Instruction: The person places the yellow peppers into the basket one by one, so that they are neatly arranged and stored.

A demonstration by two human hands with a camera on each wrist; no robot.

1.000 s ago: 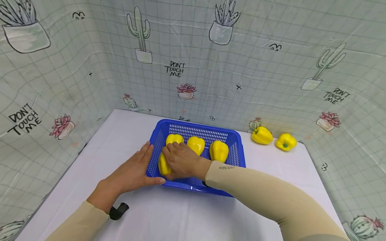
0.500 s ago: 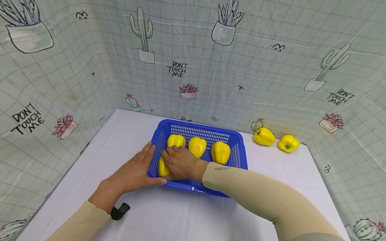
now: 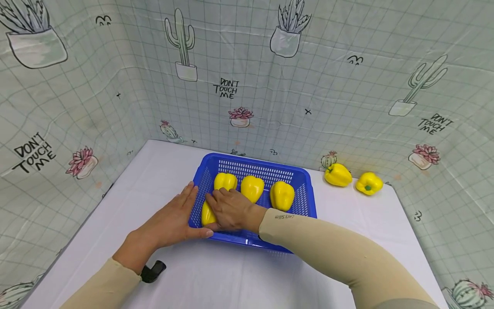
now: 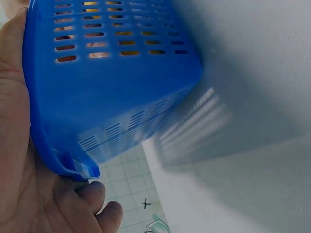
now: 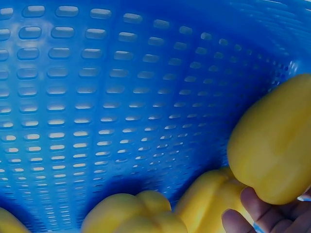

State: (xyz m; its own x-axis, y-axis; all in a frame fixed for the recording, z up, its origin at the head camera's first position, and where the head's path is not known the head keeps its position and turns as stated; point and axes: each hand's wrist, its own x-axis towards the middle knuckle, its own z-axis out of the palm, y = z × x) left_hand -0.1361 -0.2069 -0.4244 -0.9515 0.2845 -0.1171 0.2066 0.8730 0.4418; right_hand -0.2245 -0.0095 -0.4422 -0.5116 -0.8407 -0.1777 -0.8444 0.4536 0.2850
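Observation:
In the head view my right hand (image 3: 233, 209) reaches into the blue slotted plastic basket (image 3: 247, 241) and grips a yellow bell pepper (image 3: 208, 214) in its near left corner. In the right wrist view its fingertips touch the underside of this pepper (image 5: 274, 141); the palm side is mostly hidden. My left hand (image 3: 170, 221) lies along the basket's left rim, fingers extended, thumb at the front corner. In the left wrist view that hand presses against the rim from outside. Three more yellow peppers line the basket's far side: left (image 3: 225, 180), middle (image 3: 252, 188) and right (image 3: 282, 195).
Two yellow bell peppers, one on its side (image 3: 338, 175) and one with its green stem forward (image 3: 369, 183), lie on the white table (image 3: 239, 279) right of the basket. A grey-green cactus-print cloth (image 3: 262, 86) hangs behind and at both sides.
My right hand stays over the corner pepper and its fingers have flattened slightly. The left hand keeps its place on the rim. The whole view has shifted a little.

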